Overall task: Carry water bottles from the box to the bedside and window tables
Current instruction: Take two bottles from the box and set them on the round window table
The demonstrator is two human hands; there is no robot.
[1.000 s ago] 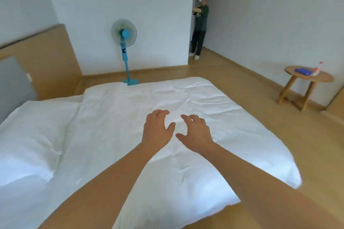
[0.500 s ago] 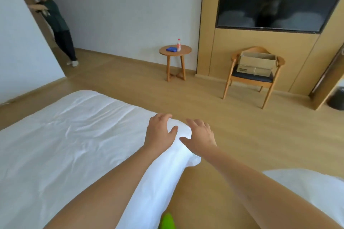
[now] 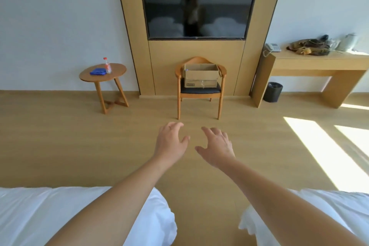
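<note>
A brown cardboard box [image 3: 201, 75] stands open on a wooden chair [image 3: 200, 93] straight ahead, under a wall screen. What lies inside the box is hidden, apart from a small blue spot at its left rim. One clear water bottle [image 3: 107, 65] with a red cap stands on a round wooden side table [image 3: 117, 71] at the left wall. My left hand [image 3: 171, 142] and my right hand [image 3: 216, 147] reach forward side by side over the floor, fingers spread and loosely bent, holding nothing. Both are well short of the chair.
Two white beds [image 3: 30, 215] [image 3: 339, 205] flank me at the bottom, with a floor gap between. A blue flat object [image 3: 97, 71] lies on the side table. A wooden desk [image 3: 319, 60] at the right carries a phone, a bag and a kettle; a black bin [image 3: 272, 92] stands under it.
My view has swung right, from the bed and fan, past the side table, to face the chair with the box. Both hands stay out in front, empty.
</note>
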